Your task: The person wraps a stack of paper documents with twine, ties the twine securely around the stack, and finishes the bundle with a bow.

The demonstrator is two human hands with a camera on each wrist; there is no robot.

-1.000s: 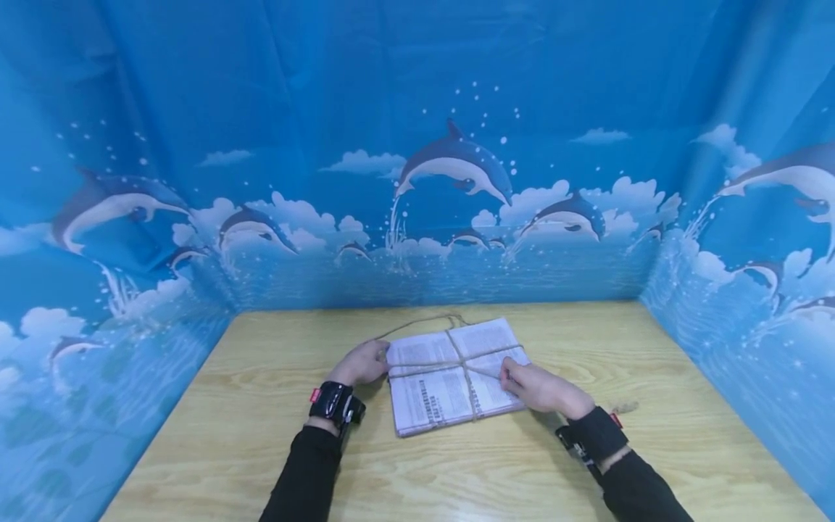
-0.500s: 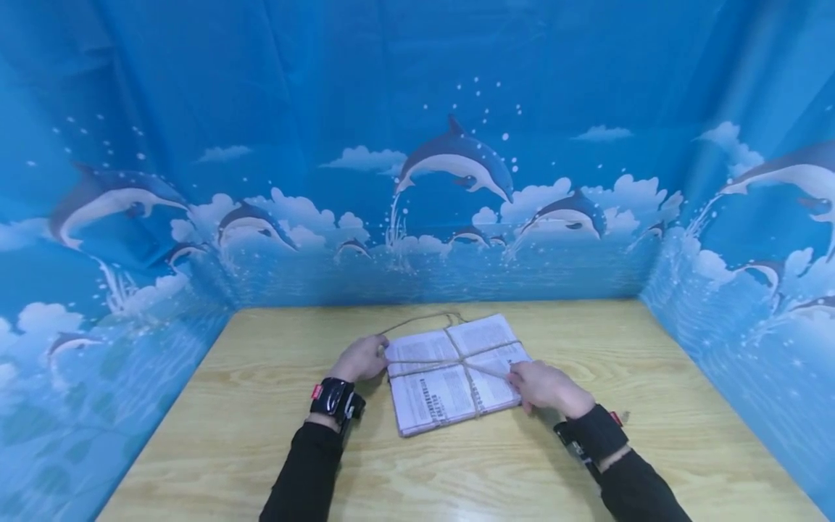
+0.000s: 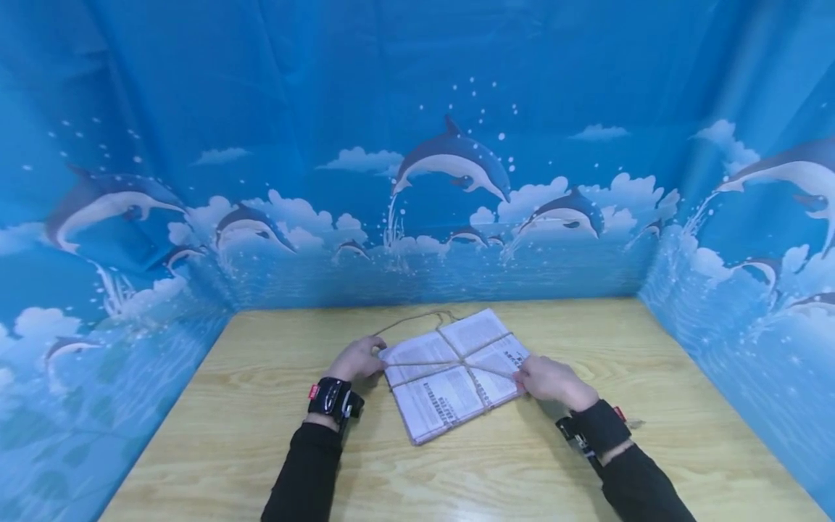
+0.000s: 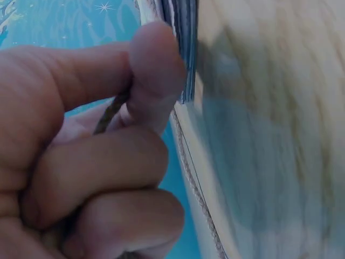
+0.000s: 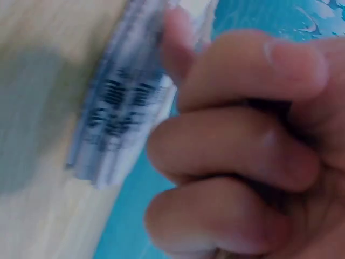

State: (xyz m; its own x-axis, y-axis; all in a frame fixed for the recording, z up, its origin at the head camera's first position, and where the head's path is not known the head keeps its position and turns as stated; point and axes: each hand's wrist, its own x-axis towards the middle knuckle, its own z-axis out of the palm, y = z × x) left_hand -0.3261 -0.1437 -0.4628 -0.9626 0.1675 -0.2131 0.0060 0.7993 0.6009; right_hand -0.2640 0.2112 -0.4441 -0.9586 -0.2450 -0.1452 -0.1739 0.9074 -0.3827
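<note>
head view: twine already crosses the papers, seemingly untied; left hand and right hand both grip twine.

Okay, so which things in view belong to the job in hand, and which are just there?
In the job:
tied stack of printed paper
twine crossing it
left hand and right hand, both holding twine

Just there:
wood-grain table
dolphin-print backdrop
black wristbands

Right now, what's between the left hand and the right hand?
A stack of printed papers, tied crosswise with twine, lies between left hand and right hand; head view shows it.
</note>
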